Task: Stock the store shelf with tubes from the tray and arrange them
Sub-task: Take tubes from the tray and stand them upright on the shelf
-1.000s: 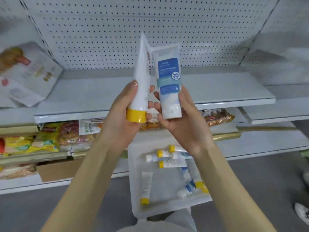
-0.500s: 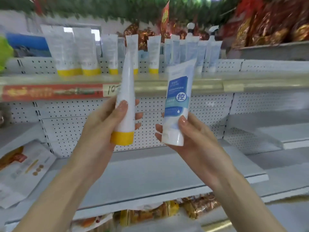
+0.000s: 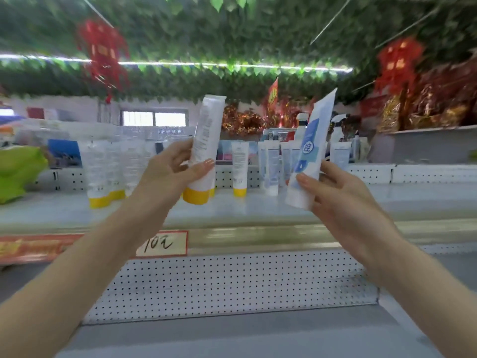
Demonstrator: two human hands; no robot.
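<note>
yellow-capped tube (image 3: 204, 148) up in the left hand (image 3: 167, 171), gripped tight, cap down; blue-labelled tube (image 3: 308, 153) clasped in the right hand (image 3: 333, 192). beyond both hands, stocked tubes (image 3: 240, 171) stand on the shelf (image 3: 258, 208).

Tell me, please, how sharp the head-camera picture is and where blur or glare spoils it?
Head view: the yellow-capped tube in the left hand and the blue-labelled tube in the right hand are fairly sharp; head view: the shelved tubes at far left and the red hangings smear with motion blur; head view: the ceiling light strip is blown out white.
</note>
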